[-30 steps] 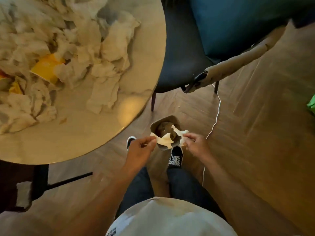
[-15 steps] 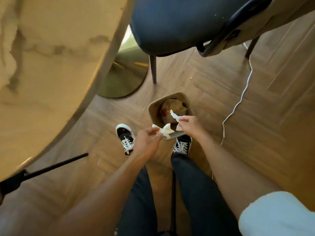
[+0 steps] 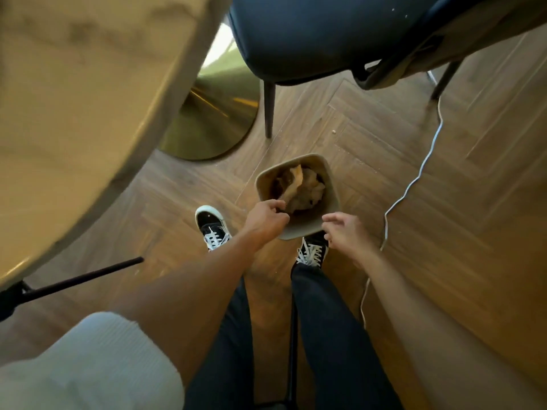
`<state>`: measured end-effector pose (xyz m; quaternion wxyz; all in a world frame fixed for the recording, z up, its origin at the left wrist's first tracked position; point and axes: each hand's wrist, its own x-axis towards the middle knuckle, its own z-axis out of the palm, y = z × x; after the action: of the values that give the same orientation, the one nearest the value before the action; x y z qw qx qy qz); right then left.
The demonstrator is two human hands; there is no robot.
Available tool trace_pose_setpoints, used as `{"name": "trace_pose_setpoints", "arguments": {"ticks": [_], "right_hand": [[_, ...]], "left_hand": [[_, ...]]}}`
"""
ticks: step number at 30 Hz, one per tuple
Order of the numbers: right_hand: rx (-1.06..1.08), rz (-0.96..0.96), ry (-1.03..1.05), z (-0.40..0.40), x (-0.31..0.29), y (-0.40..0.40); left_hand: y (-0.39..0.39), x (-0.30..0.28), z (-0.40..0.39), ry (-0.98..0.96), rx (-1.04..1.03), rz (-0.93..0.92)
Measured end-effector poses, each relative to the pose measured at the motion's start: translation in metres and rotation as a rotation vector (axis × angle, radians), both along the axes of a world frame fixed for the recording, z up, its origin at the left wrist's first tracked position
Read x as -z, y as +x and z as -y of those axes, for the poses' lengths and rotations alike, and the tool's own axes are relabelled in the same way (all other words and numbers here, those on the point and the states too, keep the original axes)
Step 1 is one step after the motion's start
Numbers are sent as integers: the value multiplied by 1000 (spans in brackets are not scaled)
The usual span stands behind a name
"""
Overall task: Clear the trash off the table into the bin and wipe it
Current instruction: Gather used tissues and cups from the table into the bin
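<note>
over the upright bin [image 3: 307, 229], left hand [image 3: 266, 218] pinches crumpled paper [image 3: 291, 187]; right hand [image 3: 344, 232] loose.

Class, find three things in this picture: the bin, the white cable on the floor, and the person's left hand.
bin [image 3: 332, 184]: head view, right rim of the bin.
white cable [image 3: 426, 158]: head view, middle stretch lying on the wooden floor.
left hand [image 3: 266, 217]: head view, back of the hand, at the bin's near edge.
</note>
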<state>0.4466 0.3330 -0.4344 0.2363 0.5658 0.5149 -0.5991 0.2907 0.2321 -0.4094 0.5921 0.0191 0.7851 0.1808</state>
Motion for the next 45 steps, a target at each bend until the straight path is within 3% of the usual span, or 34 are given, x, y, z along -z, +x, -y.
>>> {"name": "trace_pose_setpoints", "arguments": {"ticks": [9,18,25,29,34,39,45], "right_hand": [[54,-147,54,13,-115,-39],[66,-303,117,38,-259,-79],[-198,-444,523,52,-348,-144],[-384,-480,731,48,-352,-204],[-680,-245,847,46,-332,-251],[-531,-275,992,55,-327,-262],[-411,-405,1006,84,-346,-251]], "left_hand": [[-12,-106,33,69,-1,-53],[-26,-247,83,314,-117,-62],[-57,-318,129,499,-270,-205],[-93,-345,143,585,-270,-299],[-155,-355,143,634,-217,-402],[-209,-355,117,669,-81,-508],[-250,-345,60,682,187,-646]]}}
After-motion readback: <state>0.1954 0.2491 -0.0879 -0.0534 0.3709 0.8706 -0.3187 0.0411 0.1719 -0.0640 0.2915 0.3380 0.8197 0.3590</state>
